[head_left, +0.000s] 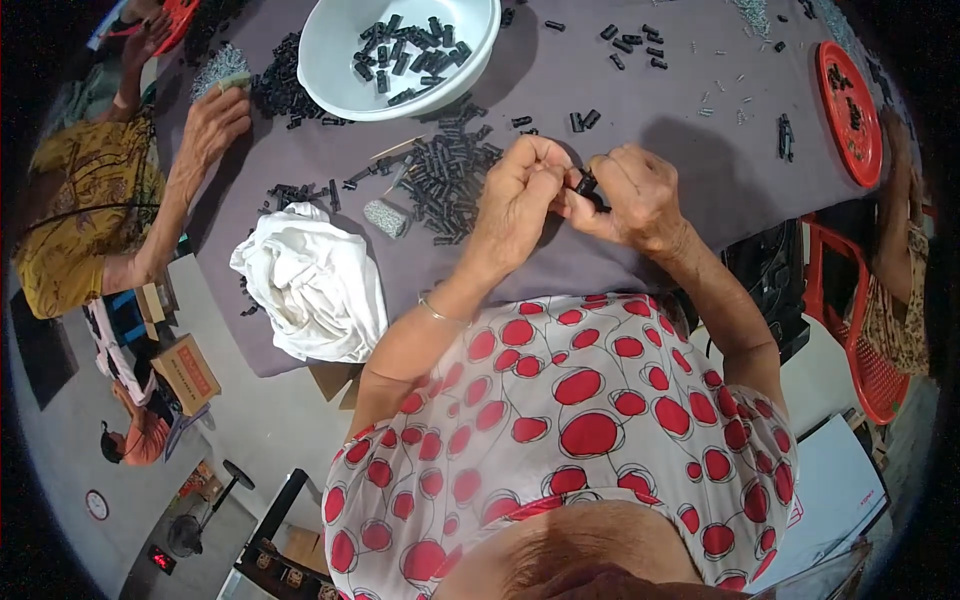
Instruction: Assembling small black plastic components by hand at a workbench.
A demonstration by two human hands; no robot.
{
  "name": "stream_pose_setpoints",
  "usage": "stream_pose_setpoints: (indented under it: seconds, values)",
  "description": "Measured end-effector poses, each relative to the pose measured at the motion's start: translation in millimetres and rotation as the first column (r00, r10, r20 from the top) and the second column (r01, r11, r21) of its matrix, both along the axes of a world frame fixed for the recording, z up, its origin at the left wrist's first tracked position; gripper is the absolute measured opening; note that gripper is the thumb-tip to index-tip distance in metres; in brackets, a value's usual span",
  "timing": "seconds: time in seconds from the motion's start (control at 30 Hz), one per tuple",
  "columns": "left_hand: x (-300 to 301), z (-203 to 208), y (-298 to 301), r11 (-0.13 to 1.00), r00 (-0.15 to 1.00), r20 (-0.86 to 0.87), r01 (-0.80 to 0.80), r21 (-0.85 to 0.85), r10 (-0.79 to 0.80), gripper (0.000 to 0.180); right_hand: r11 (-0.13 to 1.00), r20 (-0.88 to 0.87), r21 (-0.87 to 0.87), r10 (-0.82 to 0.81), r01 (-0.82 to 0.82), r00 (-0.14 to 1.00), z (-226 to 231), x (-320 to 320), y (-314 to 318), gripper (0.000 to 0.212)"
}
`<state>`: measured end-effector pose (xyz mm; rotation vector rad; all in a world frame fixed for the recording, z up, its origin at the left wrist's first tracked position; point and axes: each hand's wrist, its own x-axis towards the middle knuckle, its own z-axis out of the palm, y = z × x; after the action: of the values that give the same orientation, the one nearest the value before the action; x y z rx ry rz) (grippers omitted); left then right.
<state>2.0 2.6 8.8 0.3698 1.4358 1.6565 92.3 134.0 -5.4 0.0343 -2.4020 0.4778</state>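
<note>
Both hands meet over the near part of the cloth-covered table, around a small black plastic part point(588, 184). My left hand point(515, 205) pinches at one side of it with thumb and fingertips together. On the other side my right hand point(645, 200) is closed around it, the fingers curled in. The fingers hide much of the part. Beside my left hand lies a heap of small black cylindrical pieces point(445, 180). A pair of similar black pieces point(584, 121) rests just beyond my hands.
A white basin point(470, 85) with black pieces stands at the far side. White cloth point(310, 285) and a small grey speckled pile point(386, 218) lie to the left. At right is a red tray point(835, 150). A co-worker's hand point(215, 120) reaches in from the left; another person sits right.
</note>
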Motion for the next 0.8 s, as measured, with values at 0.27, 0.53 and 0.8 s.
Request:
stream_pose_setpoints:
  seconds: [0.27,0.53,0.8]
  values:
    - [1.5,-4.6,-0.9,1.0,0.998,-0.06,-0.003,-0.001,0.003,0.012,0.999,0.014,0.014,0.049,-0.049,0.999,-4.7,-1.2,1.7,0.022]
    - [0.4,-2.5,-0.8,1.0,0.999,-0.042,0.011,0.01,-0.01,0.013,0.999,0.007,0.011,0.053,-0.053,0.999,-3.7,-0.8,2.4,0.022]
    - [-0.4,8.3,-2.6,0.985,0.978,-0.176,0.088,-0.145,-0.114,0.02,1.0,-0.04,0.005,0.0,0.0,0.999,-3.7,-0.5,1.2,0.024]
